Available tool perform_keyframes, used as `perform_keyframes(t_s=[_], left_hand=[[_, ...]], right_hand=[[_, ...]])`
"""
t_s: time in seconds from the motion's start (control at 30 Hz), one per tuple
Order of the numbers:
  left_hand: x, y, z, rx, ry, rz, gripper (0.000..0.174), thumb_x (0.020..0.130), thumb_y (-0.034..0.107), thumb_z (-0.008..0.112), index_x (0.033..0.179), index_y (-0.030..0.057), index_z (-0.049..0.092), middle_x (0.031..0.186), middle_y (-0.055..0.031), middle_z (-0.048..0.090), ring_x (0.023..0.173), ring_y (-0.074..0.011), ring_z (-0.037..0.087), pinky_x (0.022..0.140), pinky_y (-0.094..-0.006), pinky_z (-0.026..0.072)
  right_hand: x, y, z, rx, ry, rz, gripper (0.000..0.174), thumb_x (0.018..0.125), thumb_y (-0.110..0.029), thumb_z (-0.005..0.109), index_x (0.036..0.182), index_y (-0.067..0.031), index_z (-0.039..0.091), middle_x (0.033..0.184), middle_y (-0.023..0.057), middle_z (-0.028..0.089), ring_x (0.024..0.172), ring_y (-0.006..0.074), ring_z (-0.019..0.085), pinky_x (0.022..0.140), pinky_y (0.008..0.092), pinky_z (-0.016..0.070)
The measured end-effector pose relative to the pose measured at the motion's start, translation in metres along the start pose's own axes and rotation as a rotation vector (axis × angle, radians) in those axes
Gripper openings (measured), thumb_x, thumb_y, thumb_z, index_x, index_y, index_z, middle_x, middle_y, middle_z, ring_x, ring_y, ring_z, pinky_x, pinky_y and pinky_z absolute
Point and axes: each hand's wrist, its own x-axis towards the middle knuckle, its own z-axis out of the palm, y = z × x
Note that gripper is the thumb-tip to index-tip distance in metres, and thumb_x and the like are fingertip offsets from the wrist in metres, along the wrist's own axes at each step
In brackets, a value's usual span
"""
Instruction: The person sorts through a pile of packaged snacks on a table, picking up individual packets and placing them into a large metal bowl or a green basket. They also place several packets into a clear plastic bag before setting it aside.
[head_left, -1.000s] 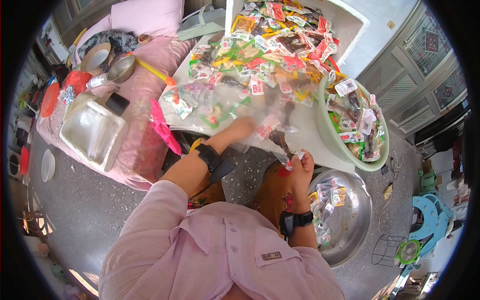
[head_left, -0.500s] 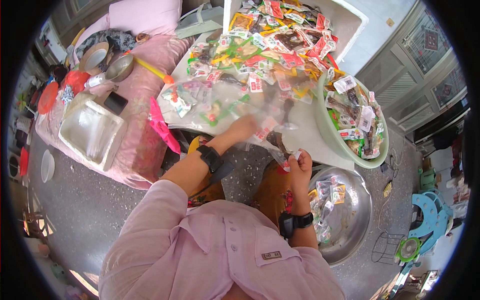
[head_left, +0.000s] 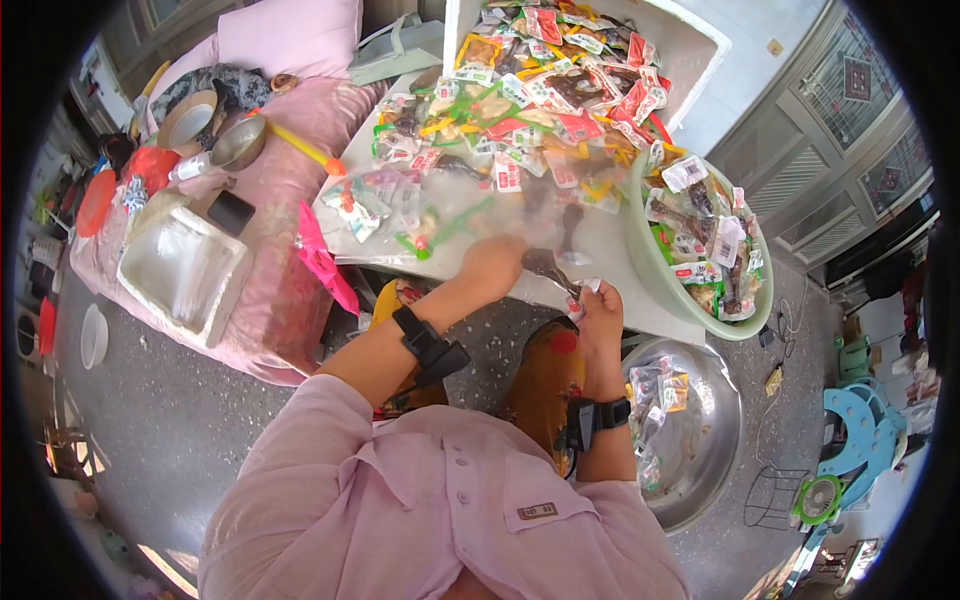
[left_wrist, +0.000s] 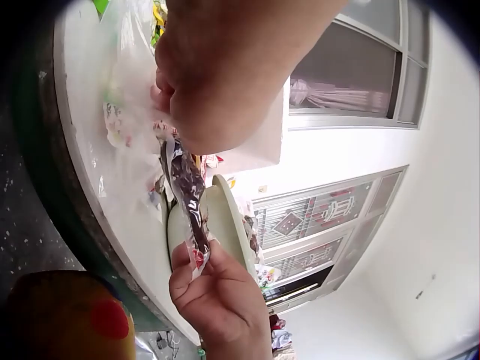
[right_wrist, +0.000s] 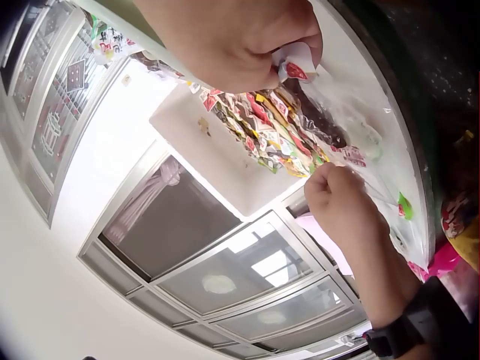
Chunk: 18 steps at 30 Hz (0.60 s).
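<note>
A clear plastic packet with a dark drumstick inside (head_left: 548, 268) is stretched between both hands over the table's front edge. My right hand (head_left: 600, 318) pinches its narrow lower end, thumb on top, as the left wrist view also shows. At the other end, by the printed label (right_wrist: 351, 155), my left hand (head_left: 492, 268) grips with curled fingers; its fingertips are partly hidden. Beyond the hands, another dark drumstick packet (head_left: 571, 228) lies on the white table (head_left: 615, 262). Clear plastic with green edging (head_left: 445, 228) lies left of it.
A white foam box (head_left: 690, 60) spills many coloured packets onto the table's back. A pale green basin (head_left: 645, 265) of packets stands at the right edge. Below it, a metal basin (head_left: 715, 430) holds several packets. A pink bag (head_left: 325, 260) hangs at the left corner.
The left hand has shifted slightly right along the packet, covering the label seen earlier in the head view. The right hand keeps its pinch at the narrow end.
</note>
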Motion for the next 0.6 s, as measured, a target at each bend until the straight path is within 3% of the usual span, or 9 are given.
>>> perform_keyframes(t_s=[0.17,0.3,0.4,0.6], left_hand=[[-0.004,0.0,0.009,-0.034,0.087,0.121,0.011,0.066,0.008,0.048,0.076,0.0038,0.047,0.073,-0.0157,0.051,0.067,-0.0339,0.051,0.058,-0.0421,0.0406],[-0.01,0.005,0.015,-0.05,0.126,0.243,0.012,0.064,0.007,0.05,0.075,0.0047,0.047,0.07,-0.0145,0.049,0.065,-0.0335,0.05,0.056,-0.0416,0.0405],[-0.015,0.011,0.019,-0.042,0.073,0.228,0.013,0.062,0.008,0.052,0.074,0.0055,0.047,0.068,-0.0133,0.048,0.063,-0.0323,0.05,0.054,-0.0408,0.0405],[-0.022,0.003,0.03,-0.034,0.154,0.217,0.013,0.063,0.01,0.054,0.075,0.0066,0.049,0.069,-0.0114,0.049,0.062,-0.0301,0.051,0.054,-0.0391,0.041]], right_hand=[[0.002,0.002,0.018,0.07,0.005,0.064,0.012,0.079,-0.003,0.046,0.091,0.0,0.045,0.074,0.0043,0.05,0.059,0.0126,0.05,0.052,0.0226,0.0424],[0.004,0.017,0.027,0.012,-0.025,0.03,0.016,0.08,-0.002,0.044,0.095,-0.0003,0.047,0.081,0.004,0.054,0.064,0.0095,0.051,0.055,0.0218,0.0448],[0.004,0.024,0.041,0.069,-0.001,0.044,0.016,0.079,-0.002,0.044,0.095,-0.0011,0.047,0.081,0.0046,0.054,0.065,0.0113,0.052,0.056,0.0234,0.0452],[0.018,0.044,0.035,0.047,0.0,0.152,0.013,0.079,-0.002,0.045,0.091,-0.0009,0.048,0.077,0.0056,0.054,0.064,0.0126,0.053,0.055,0.0259,0.0458]])
